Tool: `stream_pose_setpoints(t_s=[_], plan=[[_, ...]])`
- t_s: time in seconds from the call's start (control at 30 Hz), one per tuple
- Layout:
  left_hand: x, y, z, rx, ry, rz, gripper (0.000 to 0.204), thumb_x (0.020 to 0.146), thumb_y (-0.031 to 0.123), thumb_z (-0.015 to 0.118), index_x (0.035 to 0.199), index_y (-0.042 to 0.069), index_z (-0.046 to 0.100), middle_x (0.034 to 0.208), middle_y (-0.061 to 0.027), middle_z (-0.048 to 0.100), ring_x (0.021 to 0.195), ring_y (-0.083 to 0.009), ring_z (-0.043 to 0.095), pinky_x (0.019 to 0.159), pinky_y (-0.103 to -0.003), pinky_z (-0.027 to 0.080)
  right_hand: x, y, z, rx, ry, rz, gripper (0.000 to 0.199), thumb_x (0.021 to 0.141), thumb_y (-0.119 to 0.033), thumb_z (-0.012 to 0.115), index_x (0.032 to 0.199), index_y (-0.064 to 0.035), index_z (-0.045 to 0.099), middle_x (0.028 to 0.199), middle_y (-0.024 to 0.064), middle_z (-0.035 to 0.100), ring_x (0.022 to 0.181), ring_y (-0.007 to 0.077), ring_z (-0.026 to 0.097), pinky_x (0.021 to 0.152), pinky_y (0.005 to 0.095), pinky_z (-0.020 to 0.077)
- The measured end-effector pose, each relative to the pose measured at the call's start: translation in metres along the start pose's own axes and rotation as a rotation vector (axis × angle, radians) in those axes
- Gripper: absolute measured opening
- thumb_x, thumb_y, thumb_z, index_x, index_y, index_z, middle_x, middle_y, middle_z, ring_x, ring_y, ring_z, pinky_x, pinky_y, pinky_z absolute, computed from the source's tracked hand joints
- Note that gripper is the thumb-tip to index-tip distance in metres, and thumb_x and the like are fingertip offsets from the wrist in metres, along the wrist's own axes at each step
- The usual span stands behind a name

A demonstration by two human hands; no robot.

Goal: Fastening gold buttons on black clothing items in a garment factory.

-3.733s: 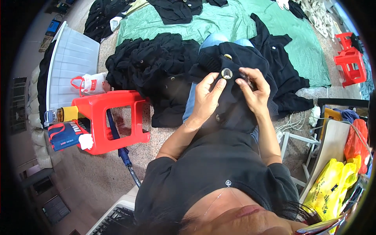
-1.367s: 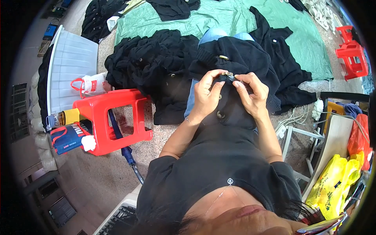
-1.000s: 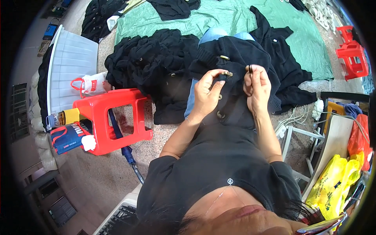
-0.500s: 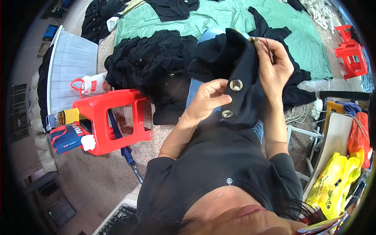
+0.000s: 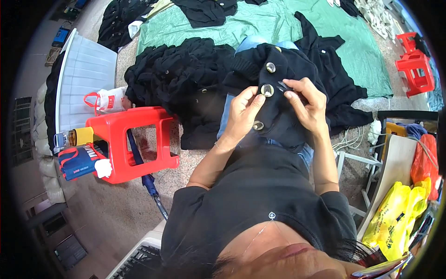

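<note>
A black knit cardigan (image 5: 290, 65) lies across my lap, with big shiny two-tone buttons down its front band. My left hand (image 5: 244, 109) pinches the band at the middle button (image 5: 267, 90), thumb and forefinger against its rim. Another button (image 5: 271, 67) sits farther up the band, and a third button (image 5: 258, 125) is nearer my body. Small dark thread snips (image 5: 282, 87) are in my right hand (image 5: 306, 102), their two points apart and directed at the middle button from the right. Most of their body is hidden by my fingers.
A heap of black garments (image 5: 181, 83) lies ahead on the left, beside a red stool (image 5: 134, 121) with a blue bag (image 5: 81, 160). Green sheeting (image 5: 265, 23) covers the floor beyond. On the right stand a board-topped table (image 5: 395, 167) and a yellow bag (image 5: 392, 218).
The cardigan's raised front band has come down flat on my lap, showing three buttons. My right hand has moved down and nearer, beside the middle button. My left hand has shifted slightly.
</note>
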State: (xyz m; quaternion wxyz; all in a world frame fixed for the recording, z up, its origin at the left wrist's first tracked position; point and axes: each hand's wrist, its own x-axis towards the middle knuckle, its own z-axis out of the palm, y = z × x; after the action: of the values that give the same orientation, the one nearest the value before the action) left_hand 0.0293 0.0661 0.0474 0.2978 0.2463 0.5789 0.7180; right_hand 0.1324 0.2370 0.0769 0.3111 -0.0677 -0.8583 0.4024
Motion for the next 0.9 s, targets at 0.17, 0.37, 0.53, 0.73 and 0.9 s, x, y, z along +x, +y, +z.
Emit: stream_pose_setpoints(t_s=[0.17,0.37,0.53,0.73,0.9], plan=[[0.001,-0.006,-0.001,0.02,-0.013,-0.01,0.018,0.1,0.019,0.059,0.102,0.001,0.062,0.078,0.0081,0.054,0.069,0.0009,0.043,0.059,-0.018,0.035,0.003,0.001,-0.004,-0.068,-0.067,-0.126,0.024,0.08,-0.007,0.075,0.104,-0.0043,0.071,0.074,0.0056,0.06,0.06,0.0148,0.058,0.054,0.0281,0.0444],[0.003,-0.003,0.002,-0.012,-0.032,-0.011,0.018,0.101,0.019,0.058,0.1,0.001,0.061,0.078,0.0076,0.051,0.07,0.0012,0.041,0.059,-0.018,0.033,0.003,-0.002,0.0,0.106,-0.054,-0.063,0.032,0.075,-0.005,0.078,0.106,-0.0018,0.071,0.077,0.0064,0.06,0.064,0.0149,0.055,0.057,0.0262,0.0424],[0.008,0.012,-0.002,0.015,-0.146,-0.037,0.017,0.101,0.017,0.056,0.098,0.0,0.058,0.079,0.0068,0.049,0.072,0.0007,0.039,0.059,-0.018,0.033,0.008,0.004,0.003,0.148,-0.149,-0.108,0.042,0.066,0.011,0.065,0.105,-0.0013,0.071,0.077,0.0061,0.06,0.065,0.015,0.056,0.058,0.0262,0.0426],[0.012,0.019,-0.006,0.216,-0.158,0.085,0.018,0.099,0.014,0.057,0.097,-0.003,0.054,0.078,0.0022,0.049,0.071,-0.0037,0.038,0.058,-0.022,0.035,0.013,0.009,0.014,0.125,0.001,-0.144,0.028,0.073,0.009,0.065,0.098,-0.0013,0.07,0.077,0.0056,0.059,0.065,0.0149,0.056,0.057,0.0258,0.0428],[0.016,0.004,0.004,0.222,-0.004,0.207,0.016,0.095,0.004,0.059,0.11,-0.002,0.057,0.074,-0.0009,0.051,0.066,-0.0042,0.041,0.057,-0.022,0.036,0.0,0.015,0.04,0.44,0.121,0.121,0.01,0.086,0.002,0.067,0.095,-0.0007,0.07,0.081,0.0004,0.058,0.07,0.0065,0.047,0.062,0.0203,0.0351]])
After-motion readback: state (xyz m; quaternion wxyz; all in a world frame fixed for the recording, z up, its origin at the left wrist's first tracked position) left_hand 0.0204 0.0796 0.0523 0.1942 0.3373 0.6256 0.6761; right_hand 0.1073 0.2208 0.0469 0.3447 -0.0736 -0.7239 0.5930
